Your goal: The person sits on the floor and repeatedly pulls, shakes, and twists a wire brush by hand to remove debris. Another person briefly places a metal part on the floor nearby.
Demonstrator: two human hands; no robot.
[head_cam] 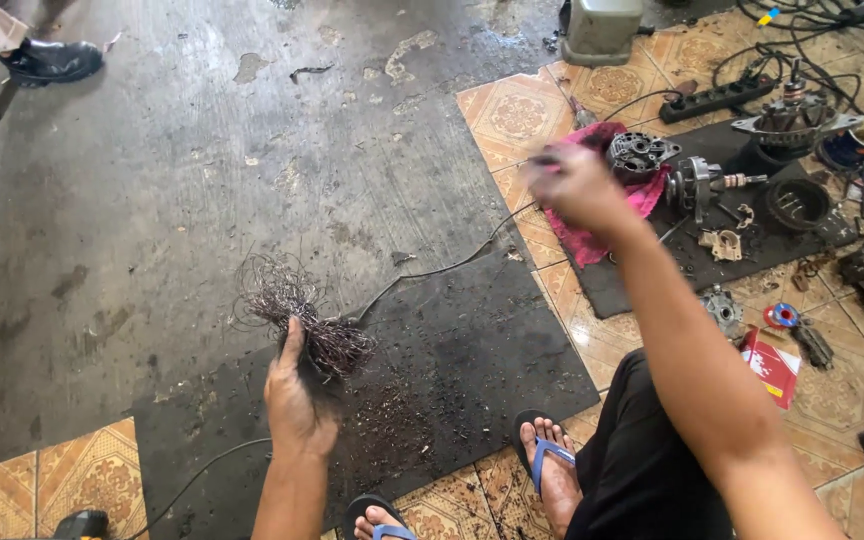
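Around the black rubber mat [472,370], the floor tiles [517,115] are tan-orange with ornate brown medallions, and the concrete [152,200] left of it is mottled grey. Right of the mat lie a magenta rag [592,240] and a red-and-white box [772,365]. Just below its edge, the sandals [547,455] have blue straps.

A flat red-and-white carton [772,368] lies on the tiled floor [852,390], right of the knee.

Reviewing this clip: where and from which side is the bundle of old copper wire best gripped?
Grip the wire bundle at its tight lower end, probably from below, as the left hand does. The strands gather compactly there, while the upper end fans into loose, springy loops that would likely slip or snag.
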